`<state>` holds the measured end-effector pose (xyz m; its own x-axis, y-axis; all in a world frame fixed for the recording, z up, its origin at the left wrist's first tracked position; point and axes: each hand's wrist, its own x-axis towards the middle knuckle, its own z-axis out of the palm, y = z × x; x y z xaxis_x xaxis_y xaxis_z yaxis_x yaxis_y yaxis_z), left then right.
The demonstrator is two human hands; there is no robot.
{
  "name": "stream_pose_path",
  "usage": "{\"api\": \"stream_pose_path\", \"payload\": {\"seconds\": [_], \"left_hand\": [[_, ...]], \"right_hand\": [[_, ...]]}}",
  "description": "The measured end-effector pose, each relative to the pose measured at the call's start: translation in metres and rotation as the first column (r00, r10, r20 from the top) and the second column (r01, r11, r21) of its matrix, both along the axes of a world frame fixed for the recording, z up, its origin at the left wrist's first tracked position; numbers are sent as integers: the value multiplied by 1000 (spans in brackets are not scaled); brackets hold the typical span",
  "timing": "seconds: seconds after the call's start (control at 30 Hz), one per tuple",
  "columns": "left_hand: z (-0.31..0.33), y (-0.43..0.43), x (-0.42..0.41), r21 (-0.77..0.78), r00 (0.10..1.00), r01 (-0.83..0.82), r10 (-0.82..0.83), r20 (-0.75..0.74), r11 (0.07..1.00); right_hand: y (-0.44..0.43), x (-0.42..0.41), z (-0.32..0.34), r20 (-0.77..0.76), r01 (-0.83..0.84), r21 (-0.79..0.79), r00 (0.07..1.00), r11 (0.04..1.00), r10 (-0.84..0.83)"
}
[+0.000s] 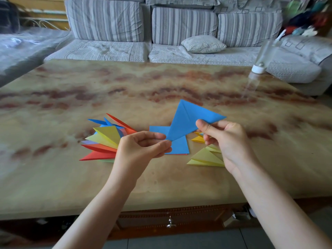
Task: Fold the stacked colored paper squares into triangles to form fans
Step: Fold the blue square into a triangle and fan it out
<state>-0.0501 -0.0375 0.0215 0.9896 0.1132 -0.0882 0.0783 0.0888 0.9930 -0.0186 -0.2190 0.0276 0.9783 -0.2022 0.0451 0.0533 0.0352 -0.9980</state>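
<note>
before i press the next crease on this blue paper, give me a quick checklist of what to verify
1. Left hand pinches the bottom point of the folded blue paper triangle: ok.
2. Right hand grips its right edge: ok.
3. Paper edges lined up: cannot tell, one flap shows.
4. Flat blue paper square stack below is clear of fingers: ok.
5. Multicoloured fan of folded triangles on the marbled table undisturbed: ok.
6. Yellow folded triangles partly under the right hand: not ok.
</note>
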Motion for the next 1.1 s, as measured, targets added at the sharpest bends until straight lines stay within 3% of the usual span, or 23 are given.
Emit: {"api": "stream_pose_path", "payload": {"seconds": [0.13,0.33,0.63,0.9,1.1], "left_hand": [[-2,11,2,-5,999,-32,32,5,999],[-3,6,1,1,992,-23,23,126,1000],[0,-6,-1,59,985,138,-143,98,989],[-1,-10,-4,22,979,67,-70,191,998],[0,-10,-4,-38,983,85,-77,165,996]], "right_hand": [[-19,5,7,33,59,41,998,997,-60],[-8,0,1,-24,-76,-19,997,997,76],[23,-14,-8,-14,-248,-146,968,958,249],[24,-17,-5,7,-234,30,972,972,234],[28,-15,-5,16,-275,244,960,930,280]]}}
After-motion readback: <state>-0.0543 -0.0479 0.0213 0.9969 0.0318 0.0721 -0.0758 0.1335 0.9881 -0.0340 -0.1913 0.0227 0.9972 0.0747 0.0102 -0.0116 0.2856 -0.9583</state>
